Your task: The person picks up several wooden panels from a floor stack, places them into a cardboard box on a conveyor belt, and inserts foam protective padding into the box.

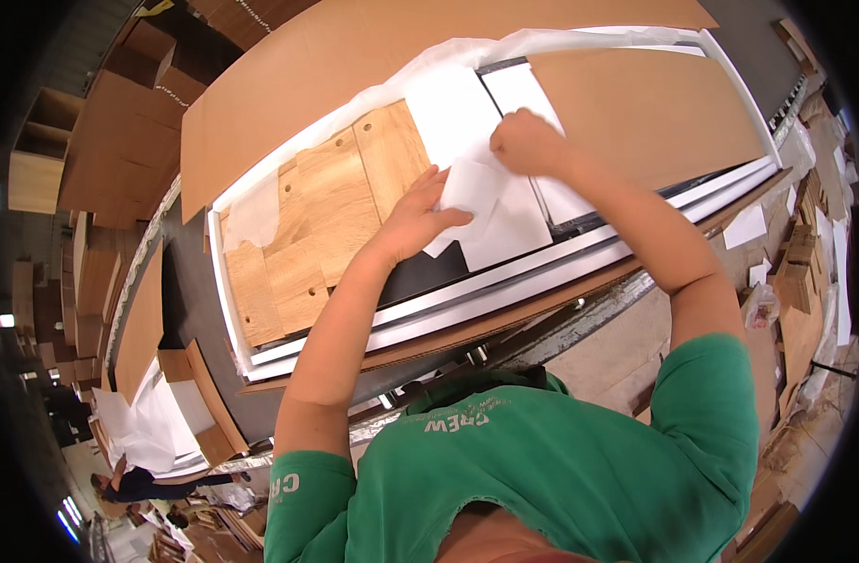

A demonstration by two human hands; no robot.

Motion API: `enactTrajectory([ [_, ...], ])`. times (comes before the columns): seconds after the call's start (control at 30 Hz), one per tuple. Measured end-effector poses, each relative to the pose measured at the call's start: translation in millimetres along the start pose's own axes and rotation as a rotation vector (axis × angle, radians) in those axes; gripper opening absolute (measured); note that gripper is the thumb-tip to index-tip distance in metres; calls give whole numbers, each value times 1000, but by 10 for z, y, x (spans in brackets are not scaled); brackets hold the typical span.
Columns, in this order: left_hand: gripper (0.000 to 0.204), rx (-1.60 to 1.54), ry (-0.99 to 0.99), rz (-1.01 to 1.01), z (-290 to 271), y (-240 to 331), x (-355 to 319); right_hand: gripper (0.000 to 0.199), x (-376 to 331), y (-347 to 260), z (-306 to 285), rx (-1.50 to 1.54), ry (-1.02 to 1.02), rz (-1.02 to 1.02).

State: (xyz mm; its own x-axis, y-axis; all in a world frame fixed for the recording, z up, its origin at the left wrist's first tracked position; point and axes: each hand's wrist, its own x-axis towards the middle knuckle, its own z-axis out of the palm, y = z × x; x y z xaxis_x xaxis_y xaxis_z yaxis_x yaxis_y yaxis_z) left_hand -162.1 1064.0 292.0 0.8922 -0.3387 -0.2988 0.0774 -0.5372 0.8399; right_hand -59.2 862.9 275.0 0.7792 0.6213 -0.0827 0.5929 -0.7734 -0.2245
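My right hand is a closed fist on a folded piece of thin white foam sheet. The piece hangs between my two hands over white panels in a long, shallow carton. My left hand lies open beside it, thumb spread away from the fingers and resting at the sheet's left edge. Next to the left hand are wood-grain panels with small round holes. A black surface shows below that hand. Brown cardboard covers the right part of the carton.
White strips run along the carton's near side. A large cardboard flap rises behind it. The carton stands on a dark conveyor. Another open carton with white wrapping stands at lower left, near a person. Cardboard scraps lie at right.
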Motion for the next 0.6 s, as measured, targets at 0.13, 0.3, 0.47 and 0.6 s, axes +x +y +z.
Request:
enactTrajectory([
  [0.13, 69, 54, -6, 6, 20, -25, 86, 30, 463, 138, 58, -93, 258, -89],
  [0.3, 62, 17, 35, 42, 72, -31, 39, 45, 577, 0, 503, -125, 468, -93],
  [0.47, 58, -83, 39, 60, 124, -38, -8, 49, 488, -22, 545, -105, 415, -91],
  [0.6, 58, -20, 13, 75, 138, -33, 56, 49, 445, -37, 558, -90, 353, -73],
])
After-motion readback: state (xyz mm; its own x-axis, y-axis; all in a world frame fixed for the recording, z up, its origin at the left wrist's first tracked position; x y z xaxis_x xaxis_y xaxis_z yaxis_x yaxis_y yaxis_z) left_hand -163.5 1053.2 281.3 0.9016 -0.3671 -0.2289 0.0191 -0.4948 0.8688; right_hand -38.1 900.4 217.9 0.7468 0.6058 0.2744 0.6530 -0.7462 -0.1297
